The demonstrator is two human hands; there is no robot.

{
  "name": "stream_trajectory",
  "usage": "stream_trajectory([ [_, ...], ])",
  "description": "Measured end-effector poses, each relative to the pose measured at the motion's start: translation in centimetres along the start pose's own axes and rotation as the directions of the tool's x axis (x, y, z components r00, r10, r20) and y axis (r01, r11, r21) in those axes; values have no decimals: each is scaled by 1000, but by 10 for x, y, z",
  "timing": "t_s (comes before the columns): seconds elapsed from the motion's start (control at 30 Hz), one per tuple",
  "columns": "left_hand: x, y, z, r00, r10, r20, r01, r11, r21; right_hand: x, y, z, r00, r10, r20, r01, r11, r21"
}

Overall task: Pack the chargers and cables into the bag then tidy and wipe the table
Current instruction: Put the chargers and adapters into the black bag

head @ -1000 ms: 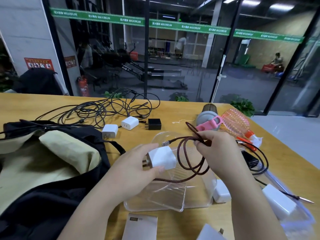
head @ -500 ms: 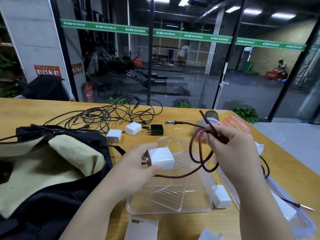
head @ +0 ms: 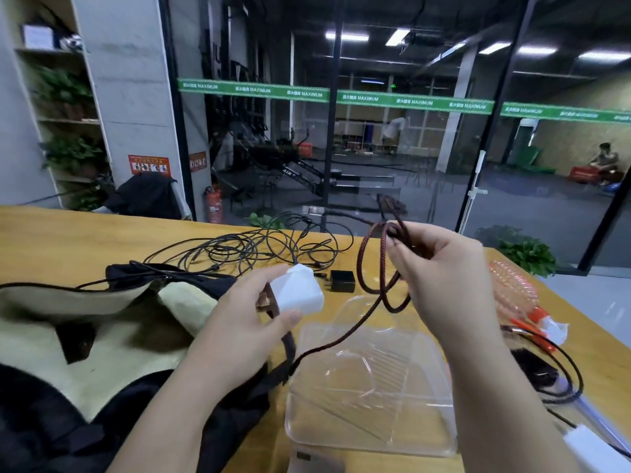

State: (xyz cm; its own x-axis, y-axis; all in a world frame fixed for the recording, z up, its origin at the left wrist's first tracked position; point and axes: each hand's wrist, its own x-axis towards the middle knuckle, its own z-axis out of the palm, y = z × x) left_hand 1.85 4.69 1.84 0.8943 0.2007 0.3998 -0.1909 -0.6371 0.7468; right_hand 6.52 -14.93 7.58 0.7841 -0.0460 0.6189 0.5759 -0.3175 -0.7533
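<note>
Two hands, white charger in left fingers, braided cable looped through right fingers

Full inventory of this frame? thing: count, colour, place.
white charger: 1, white, in left hand
braided cable: 1, dark red, looped in right hand, runs down to the charger
bag: 1, black with pale lining, open, table left
cable tangle: several, black, far table
black charger: 1, black, beside tangle
clear tray: 1, transparent, table centre
spray bottle: 1, pink, lying at right
table: 1, yellow wood
left hand: 1, grips charger
right hand: 1, pinches cable loops
</note>
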Motion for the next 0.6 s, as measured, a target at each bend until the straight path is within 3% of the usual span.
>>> stream_trajectory([
  [0.23,-9,-21,-38,983,-92,-160,83,995,-60,18,-35,52,993,-58,101,45,990,133],
  [0.47,-20,-51,-74,955,-77,-287,97,994,55,25,-66,104,982,-130,139,95,967,237],
  [0.6,-30,-64,-91,931,-88,-355,131,987,98,14,-65,136,983,-94,160,48,962,270],
])
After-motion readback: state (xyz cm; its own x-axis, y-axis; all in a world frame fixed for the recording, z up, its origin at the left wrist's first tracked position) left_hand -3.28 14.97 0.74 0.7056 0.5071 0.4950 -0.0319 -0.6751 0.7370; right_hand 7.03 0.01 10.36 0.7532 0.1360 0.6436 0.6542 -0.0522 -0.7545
